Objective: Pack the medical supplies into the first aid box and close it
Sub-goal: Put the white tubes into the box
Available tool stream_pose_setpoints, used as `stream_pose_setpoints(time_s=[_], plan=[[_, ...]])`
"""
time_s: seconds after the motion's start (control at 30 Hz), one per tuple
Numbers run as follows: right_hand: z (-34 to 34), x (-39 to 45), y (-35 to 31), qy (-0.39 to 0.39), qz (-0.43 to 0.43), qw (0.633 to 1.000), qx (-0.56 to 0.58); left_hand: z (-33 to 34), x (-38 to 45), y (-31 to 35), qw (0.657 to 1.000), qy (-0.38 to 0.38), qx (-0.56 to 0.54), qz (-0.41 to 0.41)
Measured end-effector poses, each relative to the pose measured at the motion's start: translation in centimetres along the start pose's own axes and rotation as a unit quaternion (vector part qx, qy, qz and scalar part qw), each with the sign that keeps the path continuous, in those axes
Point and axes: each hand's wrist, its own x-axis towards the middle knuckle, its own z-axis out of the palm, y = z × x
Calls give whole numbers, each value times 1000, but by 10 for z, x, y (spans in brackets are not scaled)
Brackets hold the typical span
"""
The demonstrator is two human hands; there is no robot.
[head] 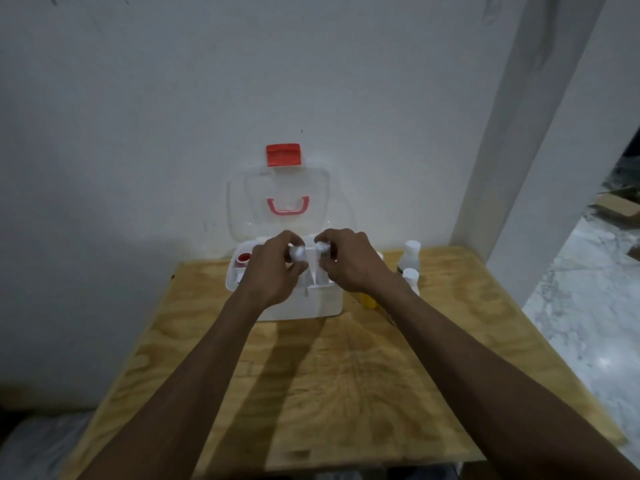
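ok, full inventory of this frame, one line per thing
first aid box: 1, white, far middle of table, open
lid: 1, clear, upright against the wall
latch: 1, red, top edge of lid
handle: 1, red, on lid
red-capped item: 1, left compartment of box
white-capped bottles: 2, on table right of box
yellow item: 1, right of box, partly hidden
table: 1, plywood
small white items: 2, one in each hand, over the box
left hand: 1, closed on one
right hand: 1, closed on the other

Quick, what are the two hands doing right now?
Left hand: closed on a small white bottle.
Right hand: closed on another small white bottle.
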Motion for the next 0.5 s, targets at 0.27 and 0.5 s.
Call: stream_pose_setpoints(time_s=[0.27,0.5], plan=[[11,11,-1,-110,19,992,-60,13,6,-11,993,-51,106,8],[5,16,-4,-178,36,982,-45,-1,3,-15,982,-119,149,0]])
